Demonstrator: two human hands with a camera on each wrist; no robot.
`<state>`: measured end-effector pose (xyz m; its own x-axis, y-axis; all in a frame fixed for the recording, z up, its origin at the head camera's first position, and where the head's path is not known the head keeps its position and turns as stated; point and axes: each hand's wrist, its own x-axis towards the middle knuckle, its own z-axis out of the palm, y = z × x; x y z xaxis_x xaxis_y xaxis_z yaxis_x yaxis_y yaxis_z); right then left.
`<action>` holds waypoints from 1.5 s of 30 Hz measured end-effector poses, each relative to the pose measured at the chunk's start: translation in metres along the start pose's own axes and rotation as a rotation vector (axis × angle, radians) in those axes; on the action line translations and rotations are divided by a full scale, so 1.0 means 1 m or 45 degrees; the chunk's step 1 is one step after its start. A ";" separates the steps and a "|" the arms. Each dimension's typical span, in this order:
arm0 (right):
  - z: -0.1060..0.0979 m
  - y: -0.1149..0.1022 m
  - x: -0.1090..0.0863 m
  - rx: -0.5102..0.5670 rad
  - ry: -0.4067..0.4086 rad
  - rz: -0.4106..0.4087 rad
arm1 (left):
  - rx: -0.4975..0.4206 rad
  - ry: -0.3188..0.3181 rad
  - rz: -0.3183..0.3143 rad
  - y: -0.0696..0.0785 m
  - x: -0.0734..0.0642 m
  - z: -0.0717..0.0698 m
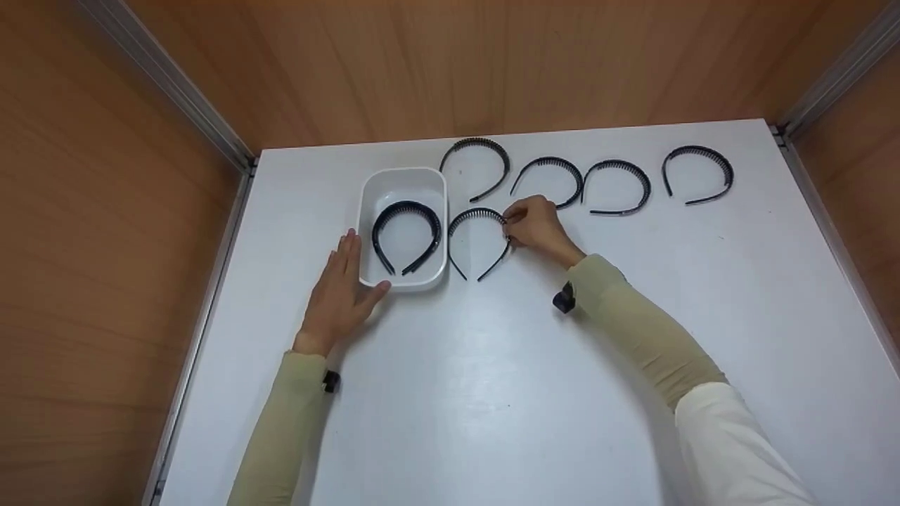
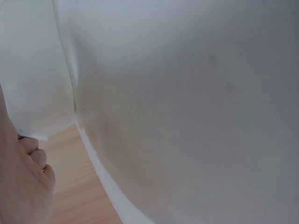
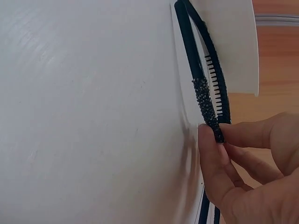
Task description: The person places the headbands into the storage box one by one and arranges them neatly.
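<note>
My right hand (image 1: 538, 226) pinches the right side of a black toothed headband (image 1: 478, 213), just right of a white plastic tub (image 1: 402, 173). In the right wrist view, thumb and fingers grip the headband (image 3: 204, 100) by a stretch studded with small dark beads. Inside the tub lie black headbands (image 1: 406, 205), stacked with their ends toward me. My left hand (image 1: 336, 299) rests against the tub's left side, fingers straight along the wall and thumb at the near corner. In the left wrist view that hand (image 2: 25, 177) touches the white tub (image 2: 35, 65).
Behind and right of my right hand lie more black headbands: one at the back (image 1: 505, 158), two side by side, including one (image 1: 643, 186), and one farther right (image 1: 728, 165). Wooden panels (image 1: 450, 70) enclose the white table (image 1: 478, 393) at the back and sides.
</note>
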<state>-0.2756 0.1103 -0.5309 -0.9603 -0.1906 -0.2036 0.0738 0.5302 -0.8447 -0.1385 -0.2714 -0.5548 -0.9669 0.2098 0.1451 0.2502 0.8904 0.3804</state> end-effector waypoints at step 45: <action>-0.031 -0.026 -0.013 0.200 0.023 0.003 | 0.012 -0.003 0.010 -0.001 0.001 0.002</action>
<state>-0.2738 0.1244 -0.4912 -0.9646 -0.1740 -0.1981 0.1160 0.3947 -0.9115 -0.1394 -0.2716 -0.5568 -0.9651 0.2177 0.1459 0.2574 0.8923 0.3709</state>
